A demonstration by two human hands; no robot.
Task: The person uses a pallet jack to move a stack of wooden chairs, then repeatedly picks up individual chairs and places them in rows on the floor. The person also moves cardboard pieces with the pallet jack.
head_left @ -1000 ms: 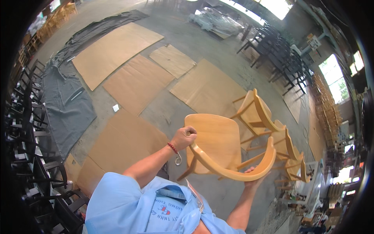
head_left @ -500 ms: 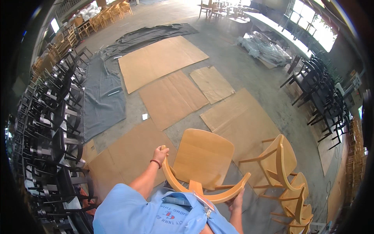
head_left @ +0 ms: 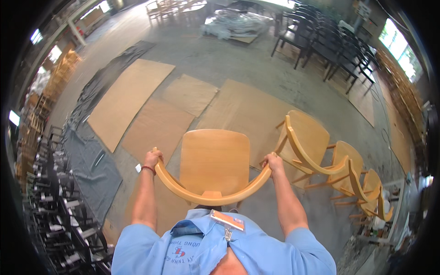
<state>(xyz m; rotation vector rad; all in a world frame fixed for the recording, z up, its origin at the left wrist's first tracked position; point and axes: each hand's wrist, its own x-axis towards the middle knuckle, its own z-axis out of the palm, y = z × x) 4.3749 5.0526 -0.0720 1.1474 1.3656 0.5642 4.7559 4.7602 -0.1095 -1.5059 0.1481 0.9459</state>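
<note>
A light wooden chair (head_left: 214, 160) with a curved back rail stands or hangs right before my body, its seat pointing away from me. My left hand (head_left: 153, 158) is closed round the left end of the rail. Round the rail's right end my right hand (head_left: 273, 162) is wrapped in the same way. The chair's legs are mostly hidden under the seat, so I cannot tell whether they touch the floor. Just beyond my right hand is another chair of the same kind (head_left: 308, 133), first in a row running back along my right side.
Cardboard sheets (head_left: 133, 96) lie on the floor ahead, with a dark cloth (head_left: 97, 167) along their left. Black chair frames (head_left: 59, 215) crowd the left side. Stacked black chairs (head_left: 321, 41) and a plastic-wrapped pile (head_left: 236, 24) stand farther off.
My view and body have turned right. The chair has swung from a tilt to squarely in front of me. My right hand has come up into clear sight on the rail; both hands keep their hold.
</note>
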